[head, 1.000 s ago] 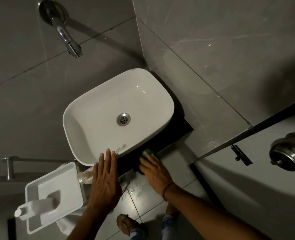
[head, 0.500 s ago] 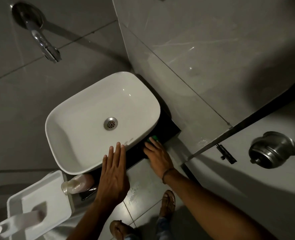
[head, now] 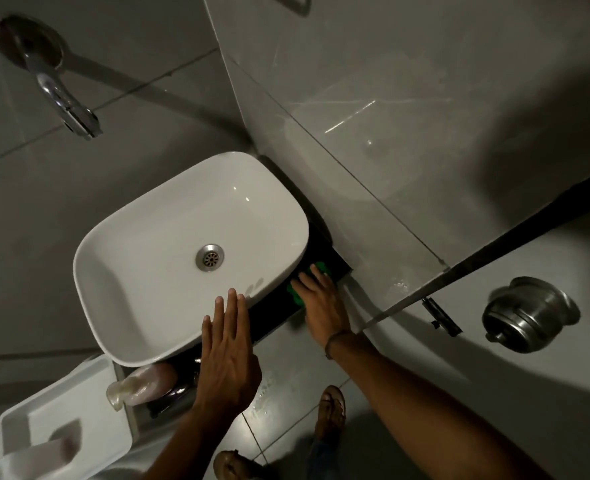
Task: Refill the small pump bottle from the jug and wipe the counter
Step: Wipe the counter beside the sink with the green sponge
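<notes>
Under the right hand (head: 324, 304), a half-hidden green cloth (head: 295, 295)

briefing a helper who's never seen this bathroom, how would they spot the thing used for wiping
Find the white basin. On the dark counter strip between it and the wall corner, the right hand presses on a green pad. It is the only bright green thing in view.

A green cloth (head: 312, 271) lies flat on the black worktop (head: 269, 318), pressed under the right hand (head: 324, 303). A pale, pinkish bottle (head: 144, 382) lies on its side at the worktop's left end.
</notes>
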Available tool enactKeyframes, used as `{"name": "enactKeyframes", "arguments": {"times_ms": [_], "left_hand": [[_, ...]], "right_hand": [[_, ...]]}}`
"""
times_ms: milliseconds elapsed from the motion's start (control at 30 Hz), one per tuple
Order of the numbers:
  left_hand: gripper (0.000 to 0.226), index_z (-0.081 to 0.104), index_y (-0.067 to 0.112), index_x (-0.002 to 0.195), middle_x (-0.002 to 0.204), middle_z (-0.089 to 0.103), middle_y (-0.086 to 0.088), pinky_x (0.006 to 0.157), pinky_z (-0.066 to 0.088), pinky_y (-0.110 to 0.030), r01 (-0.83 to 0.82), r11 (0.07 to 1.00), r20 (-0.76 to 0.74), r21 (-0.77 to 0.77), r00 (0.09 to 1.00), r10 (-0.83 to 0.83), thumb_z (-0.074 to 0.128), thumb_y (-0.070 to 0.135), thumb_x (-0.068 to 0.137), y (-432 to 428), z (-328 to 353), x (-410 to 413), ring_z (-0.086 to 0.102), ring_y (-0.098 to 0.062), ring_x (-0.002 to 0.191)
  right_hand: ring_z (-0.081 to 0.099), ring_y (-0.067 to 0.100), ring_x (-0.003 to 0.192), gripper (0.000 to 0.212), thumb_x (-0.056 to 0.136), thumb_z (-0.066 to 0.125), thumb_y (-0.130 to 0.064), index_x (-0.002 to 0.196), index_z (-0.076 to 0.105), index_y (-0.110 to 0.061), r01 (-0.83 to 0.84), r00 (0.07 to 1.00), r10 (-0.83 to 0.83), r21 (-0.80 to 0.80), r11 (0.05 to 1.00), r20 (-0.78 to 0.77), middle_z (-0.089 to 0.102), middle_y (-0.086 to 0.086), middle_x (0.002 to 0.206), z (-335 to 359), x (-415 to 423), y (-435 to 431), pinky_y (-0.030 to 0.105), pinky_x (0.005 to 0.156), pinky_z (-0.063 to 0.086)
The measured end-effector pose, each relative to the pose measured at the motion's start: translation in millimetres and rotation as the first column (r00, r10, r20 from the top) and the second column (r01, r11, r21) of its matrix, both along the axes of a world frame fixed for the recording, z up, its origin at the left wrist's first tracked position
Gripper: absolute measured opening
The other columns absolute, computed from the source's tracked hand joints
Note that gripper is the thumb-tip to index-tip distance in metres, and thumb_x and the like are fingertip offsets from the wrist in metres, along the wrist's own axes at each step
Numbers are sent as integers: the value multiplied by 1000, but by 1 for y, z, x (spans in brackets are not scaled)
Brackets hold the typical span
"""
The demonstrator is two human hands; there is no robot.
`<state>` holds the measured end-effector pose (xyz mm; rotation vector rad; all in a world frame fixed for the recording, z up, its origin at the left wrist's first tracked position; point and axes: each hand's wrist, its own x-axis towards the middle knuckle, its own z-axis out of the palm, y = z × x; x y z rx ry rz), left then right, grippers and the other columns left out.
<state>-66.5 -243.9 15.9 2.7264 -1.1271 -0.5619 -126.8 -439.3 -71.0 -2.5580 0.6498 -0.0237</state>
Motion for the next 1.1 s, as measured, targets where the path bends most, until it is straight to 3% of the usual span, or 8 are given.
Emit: {"name": "enactKeyframes", "arguments": {"times_ms": [100,300,600,733,800,900,1000,1100], "left_hand": [[105,-8,5,164,172,-21,-14,131,-5,-54,10,1000,-6,3,1000,-10,41,12,72,1,1,1,-24,-31,159],[102,-5,4,165,173,-18,-16,131,-2,-57,-5,1000,35,30,999,4,52,8,80,0,-3,-1,-20,-35,160],[95,-4,12,166,176,-14,-6,131,-5,-44,40,996,-86,-76,995,-46,54,32,94,73,-8,-39,-16,-24,162],[97,51,3,152,163,38,-16,119,7,-37,-30,991,-172,133,984,53,81,42,68,157,-22,-62,48,-34,147],[94,67,3,138,152,52,-13,116,9,-36,-98,971,-147,220,980,132,85,43,54,209,-34,-65,62,-36,134],[79,71,3,133,148,57,-8,116,7,-34,-163,943,-153,289,965,213,73,38,63,278,-44,-60,60,-36,135],[62,70,-1,133,144,63,-16,117,4,-34,-211,924,-130,319,956,263,44,33,88,342,-57,-43,66,-37,129],[79,64,-2,139,146,63,-20,120,6,-37,-299,916,-68,268,942,328,3,37,106,387,-76,-19,63,-41,132]], "right_hand": [[38,38,146,69,84,19,-1,137,62,-7,-48,998,48,-4,999,50,55,9,150,-6,-29,-3,52,118,35],[27,34,152,68,81,55,23,141,58,-8,177,984,-177,29,984,-9,50,11,154,-3,13,-29,46,124,27],[32,32,150,80,79,55,29,148,50,-10,194,981,-195,127,973,-4,44,7,157,2,-65,36,43,123,29],[29,25,152,81,81,56,24,150,48,-18,145,983,-121,185,972,-136,41,1,160,-4,-93,112,30,124,19],[28,21,152,77,84,53,21,150,48,-19,99,981,-57,229,968,-184,40,-2,160,-13,-91,159,25,124,17],[36,18,148,71,89,48,16,151,46,-20,29,979,38,322,946,-201,40,-3,160,-27,-76,228,30,126,20],[32,14,150,74,91,47,11,154,40,-26,-81,965,174,405,911,-197,33,-10,162,-35,-45,307,16,121,6],[31,9,149,77,87,44,17,151,45,-25,-178,943,277,423,888,-184,38,-9,160,-34,3,379,7,117,6]]}}
